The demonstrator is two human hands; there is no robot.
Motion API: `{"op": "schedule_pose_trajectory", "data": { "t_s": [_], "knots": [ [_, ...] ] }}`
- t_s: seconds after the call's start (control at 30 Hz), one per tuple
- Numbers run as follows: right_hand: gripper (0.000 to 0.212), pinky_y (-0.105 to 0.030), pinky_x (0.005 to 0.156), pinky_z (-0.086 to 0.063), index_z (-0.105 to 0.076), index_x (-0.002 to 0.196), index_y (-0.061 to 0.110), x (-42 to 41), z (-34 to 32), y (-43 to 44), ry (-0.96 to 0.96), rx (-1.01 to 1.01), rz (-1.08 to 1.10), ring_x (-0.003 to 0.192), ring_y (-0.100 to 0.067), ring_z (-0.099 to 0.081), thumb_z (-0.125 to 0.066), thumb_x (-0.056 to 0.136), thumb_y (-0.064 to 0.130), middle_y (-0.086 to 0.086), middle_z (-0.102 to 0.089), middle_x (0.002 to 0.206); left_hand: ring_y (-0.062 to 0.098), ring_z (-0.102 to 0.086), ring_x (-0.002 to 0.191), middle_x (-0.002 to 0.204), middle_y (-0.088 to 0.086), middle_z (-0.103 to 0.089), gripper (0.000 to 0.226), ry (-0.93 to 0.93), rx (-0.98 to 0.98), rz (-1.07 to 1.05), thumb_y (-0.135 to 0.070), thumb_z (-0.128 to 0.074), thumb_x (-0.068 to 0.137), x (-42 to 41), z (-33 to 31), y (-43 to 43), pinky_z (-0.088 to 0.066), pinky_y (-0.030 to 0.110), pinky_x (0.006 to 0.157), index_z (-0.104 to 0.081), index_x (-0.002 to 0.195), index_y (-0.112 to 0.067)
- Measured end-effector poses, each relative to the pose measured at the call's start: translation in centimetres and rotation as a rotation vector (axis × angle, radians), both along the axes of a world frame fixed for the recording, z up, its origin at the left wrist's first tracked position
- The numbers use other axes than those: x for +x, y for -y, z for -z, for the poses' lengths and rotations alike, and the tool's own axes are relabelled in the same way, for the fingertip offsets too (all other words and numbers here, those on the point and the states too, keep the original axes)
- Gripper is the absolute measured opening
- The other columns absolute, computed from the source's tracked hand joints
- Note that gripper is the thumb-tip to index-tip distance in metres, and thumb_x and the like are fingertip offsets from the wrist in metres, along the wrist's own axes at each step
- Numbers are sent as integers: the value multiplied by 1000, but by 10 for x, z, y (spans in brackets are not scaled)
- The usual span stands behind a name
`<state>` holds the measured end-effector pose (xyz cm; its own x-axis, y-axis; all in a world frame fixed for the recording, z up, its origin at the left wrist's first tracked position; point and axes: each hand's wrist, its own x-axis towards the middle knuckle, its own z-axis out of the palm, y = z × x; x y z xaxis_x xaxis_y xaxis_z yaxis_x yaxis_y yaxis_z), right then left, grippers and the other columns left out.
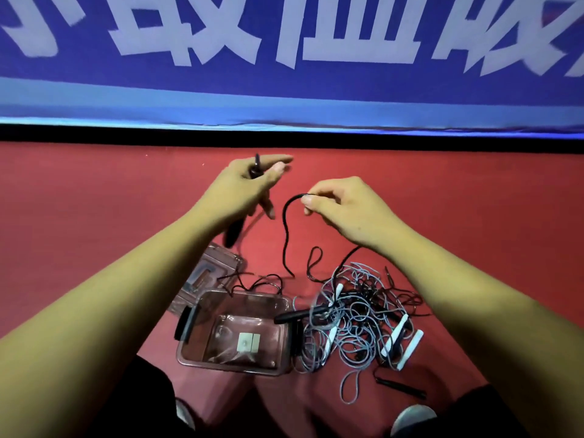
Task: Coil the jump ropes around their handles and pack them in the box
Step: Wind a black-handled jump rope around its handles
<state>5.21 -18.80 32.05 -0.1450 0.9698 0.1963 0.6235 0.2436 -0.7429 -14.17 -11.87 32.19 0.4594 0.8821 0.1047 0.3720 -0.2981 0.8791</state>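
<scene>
Left hand [249,188] grips the handle [233,233]; right hand [344,210], at three o'clock, pinches the rope [286,238]. It looks limp, light; hold near handle.

You had the clear box [227,367] open, uncoiled grey and black ropes [357,317] tangled just right of it, and one black rope [286,235] raised above, hanging loose.

Dim, warm light falls on the red floor [94,200]; the blue banner [284,90] glows brighter behind. Wide-angle bowing curves the edges, and motion blurs the handle [234,232].
</scene>
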Motion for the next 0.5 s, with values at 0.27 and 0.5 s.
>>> {"op": "schedule_pose_trajectory", "data": {
  "t_s": [0.27, 0.5],
  "knots": [
    [26, -21, 46, -27, -66, 75, 8, 27, 21, 1, -269, -383, 49, 43, -13, -30, -61, 95, 23, 2, -39, 49, 19, -43, 38, 61, 11, -44, 27, 141, -118, -114, -25, -66, 94, -1, 3, -1, -31, 22, 45, -63, 72, -11],
    [25, -26, 52, -30, -64, 68, 11, 70, 44, -4, -160, -414, 280, 43, -16, -35, -64, 92, 19, 4, -42, 44, 5, -57, 35, 92, 3, -70, 12, 96, -2, -579, -16, -58, 95, -49, -1, -43, -35, 18, 39, -69, 97, -21]
  ]
}}
